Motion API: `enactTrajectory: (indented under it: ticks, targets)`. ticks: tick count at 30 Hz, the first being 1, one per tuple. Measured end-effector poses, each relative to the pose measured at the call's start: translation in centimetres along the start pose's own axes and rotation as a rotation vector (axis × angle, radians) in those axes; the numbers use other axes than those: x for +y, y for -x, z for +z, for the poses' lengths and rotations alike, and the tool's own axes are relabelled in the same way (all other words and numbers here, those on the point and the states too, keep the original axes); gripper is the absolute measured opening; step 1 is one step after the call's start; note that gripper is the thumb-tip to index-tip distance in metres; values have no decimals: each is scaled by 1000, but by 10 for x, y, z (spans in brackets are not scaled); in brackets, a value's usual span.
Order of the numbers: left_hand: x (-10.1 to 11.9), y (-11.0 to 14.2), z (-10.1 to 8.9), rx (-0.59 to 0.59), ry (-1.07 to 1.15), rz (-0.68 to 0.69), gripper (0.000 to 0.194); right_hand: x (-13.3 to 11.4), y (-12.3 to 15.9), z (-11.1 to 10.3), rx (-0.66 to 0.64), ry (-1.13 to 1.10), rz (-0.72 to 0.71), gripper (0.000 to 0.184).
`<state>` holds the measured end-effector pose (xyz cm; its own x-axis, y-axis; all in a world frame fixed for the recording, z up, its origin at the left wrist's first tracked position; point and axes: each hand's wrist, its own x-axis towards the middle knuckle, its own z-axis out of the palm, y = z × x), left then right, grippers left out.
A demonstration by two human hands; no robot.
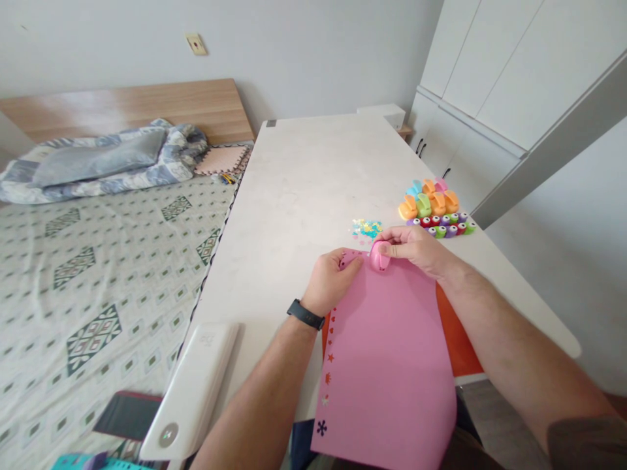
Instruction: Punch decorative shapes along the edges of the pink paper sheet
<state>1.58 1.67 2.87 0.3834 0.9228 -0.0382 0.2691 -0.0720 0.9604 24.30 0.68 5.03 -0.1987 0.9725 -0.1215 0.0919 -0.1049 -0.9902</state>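
Observation:
A pink sheet of paper (392, 365) spans from the table's front edge toward my lap, with punched shapes such as stars, hearts and a crown down its left side. My left hand (333, 277) pinches the sheet's top left part between thumb and fingers. A pink craft punch (379, 256) sits at the sheet's top edge, gripped by my right hand (411, 250) with the thumb on it. Just beyond the punch lies a small pile of coloured paper confetti (367, 227). Under the pink sheet, an orange sheet (455, 333) shows at the right.
More craft punches (431, 203) in several colours stand in rows at the right of the white table (294, 176). A long white device (196, 385) lies along the left edge. Beyond that edge is a bed (132, 261) with a dark tablet-like object (128, 415).

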Motion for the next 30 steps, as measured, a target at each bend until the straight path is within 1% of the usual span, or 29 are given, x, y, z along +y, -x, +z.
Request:
enactTrajectory:
  ticks: [3, 7, 15, 19, 24, 30]
  targets:
    - [-1, 0, 0, 0, 2, 6, 36, 1, 1, 0, 23, 50, -11, 39]
    - [0, 0, 0, -10, 2, 1, 35, -1, 2, -1, 3, 113, -36, 38]
    - [-1, -1, -3, 31, 31, -8, 32, -9, 3, -13, 77, 36, -80, 41]
    - [-4, -2, -5, 37, 18, -4, 32, -8, 1, -17, 153, 45, -94, 42]
    - [-4, -1, -5, 37, -10, -20, 32, -2, -4, -16, 222, 0, -153, 37]
    - [-4, -1, -5, 18, -62, -4, 32, 4, -11, -17, 367, -39, -222, 41]
